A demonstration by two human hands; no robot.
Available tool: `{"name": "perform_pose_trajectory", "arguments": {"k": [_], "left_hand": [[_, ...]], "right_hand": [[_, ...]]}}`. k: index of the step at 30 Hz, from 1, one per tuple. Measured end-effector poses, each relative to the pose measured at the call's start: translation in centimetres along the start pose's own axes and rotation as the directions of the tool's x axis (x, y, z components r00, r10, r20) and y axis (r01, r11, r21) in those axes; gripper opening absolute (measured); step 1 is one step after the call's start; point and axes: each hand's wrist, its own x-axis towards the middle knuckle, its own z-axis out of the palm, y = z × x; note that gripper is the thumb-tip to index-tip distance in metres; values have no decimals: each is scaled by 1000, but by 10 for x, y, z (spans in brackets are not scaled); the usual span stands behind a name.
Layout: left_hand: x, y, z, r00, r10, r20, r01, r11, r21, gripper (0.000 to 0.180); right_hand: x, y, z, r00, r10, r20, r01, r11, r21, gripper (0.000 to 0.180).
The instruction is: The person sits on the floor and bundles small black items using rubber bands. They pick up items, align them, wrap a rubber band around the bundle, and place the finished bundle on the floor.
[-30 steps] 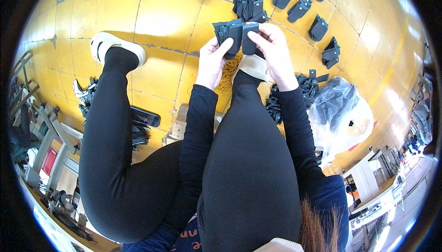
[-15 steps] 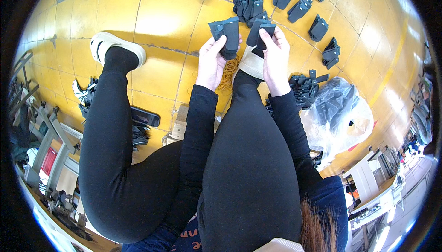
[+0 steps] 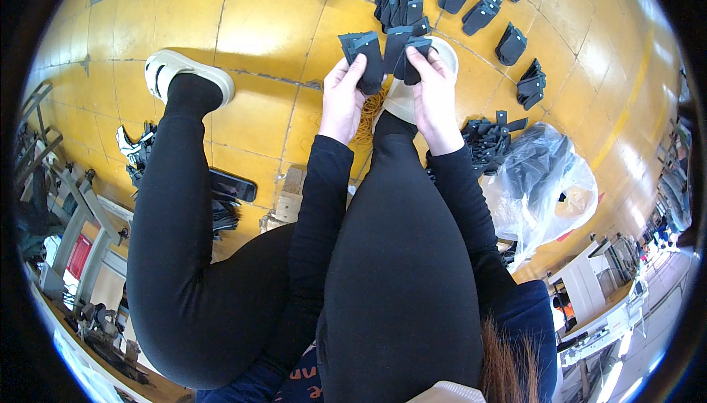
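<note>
My left hand (image 3: 343, 101) is closed on a small stack of flat black fabric pieces (image 3: 366, 64), thumb on top and fingers underneath. Close beside it, my right hand (image 3: 436, 97) pinches a few similar black pieces (image 3: 409, 61), fanned apart. The two bundles nearly touch over my right shoe (image 3: 402, 101); I cannot tell whether one piece spans both hands. Just beyond lies a pile of the same dark pieces (image 3: 398, 5) on the floor. A tangle of thin yellow bands (image 3: 366, 119) shows partly below my left hand.
Several more black bundles (image 3: 510, 44) lie along the yellow tiled floor (image 3: 258, 20) at the far right. A heap of dark pieces (image 3: 487, 142) sits beside a clear plastic bag (image 3: 549, 189). Left of my right leg are a phone (image 3: 234, 186) and a wooden block (image 3: 289, 193).
My right hand has moved left, toward my left hand. Its pieces have spread into a wider fan, and more of my right shoe shows.
</note>
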Motion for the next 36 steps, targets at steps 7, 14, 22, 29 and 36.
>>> {"name": "perform_pose_trajectory", "arguments": {"k": [7, 14, 22, 29, 36], "left_hand": [[0, 1, -1, 1000, 31, -3, -31, 999, 33, 23], [2, -5, -3, 992, 120, -31, -116, 987, 115, 19], [1, 3, -1, 1000, 1, 26, -1, 1000, -3, 33], [-5, 7, 6, 985, -39, 168, 32, 998, 44, 35], [-7, 6, 0, 958, -107, 268, 134, 987, -85, 33]], "right_hand": [[5, -11, -12, 1000, -19, 25, 21, 997, -80, 22], [-4, -5, -1, 970, 121, 210, -87, 983, -162, 25], [8, 4, -8, 999, -50, -14, 49, 996, -77, 23], [20, -1, -21, 1000, -11, 19, 16, 957, -290, 21], [1, 20, -3, 978, 83, 193, -5, 928, -374, 32]]}}
